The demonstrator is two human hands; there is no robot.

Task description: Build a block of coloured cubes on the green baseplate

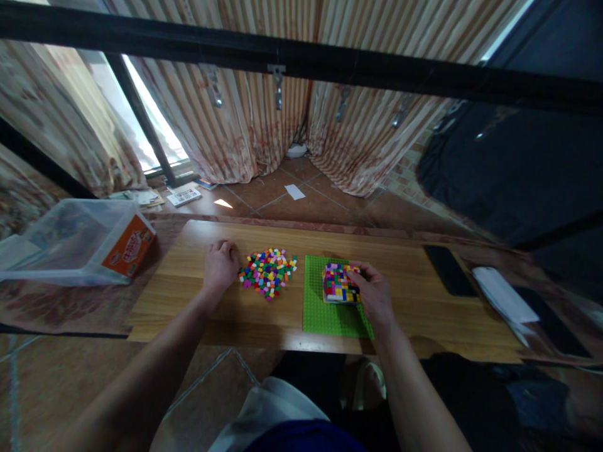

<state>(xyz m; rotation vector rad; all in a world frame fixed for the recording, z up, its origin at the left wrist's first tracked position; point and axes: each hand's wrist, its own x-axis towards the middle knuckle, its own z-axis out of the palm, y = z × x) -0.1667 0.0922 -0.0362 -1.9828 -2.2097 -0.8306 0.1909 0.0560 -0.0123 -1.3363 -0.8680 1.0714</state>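
View: head camera, looking forward and down over a long wooden worktop (282, 320).
Left hand (221, 266): rests on the worktop just beside the left edge of the loose bricks, fingers curled; whether its grip holds a brick cannot be told.
Loose bricks (267, 273): a spread pile of small pieces in many colours, between the left hand and the green baseplate.
Green baseplate (313, 314): flat on the worktop, right of the loose bricks, partly covered by the brick block and the right hand.
Brick block (336, 285): a low, multicoloured rectangular build over the green baseplate, with a light lower edge on the near side.
Right hand (372, 292): touches the right part of the brick block, the thumb over its top and fingers by its far right corner; how firmly the grip is closed cannot be told.
Dark slab (450, 270): flat and rectangular, near the right end of the worktop.
White item (504, 294): long and flat, beside the dark slab at the worktop's right end.
Clear bin (78, 242): left of the worktop, with an orange label (129, 246) on its side.
Tiled floor (264, 194): beyond the worktop, with a white paper (294, 191) on it.
Curtains (264, 125): striped, hanging behind a dark bar (301, 53).
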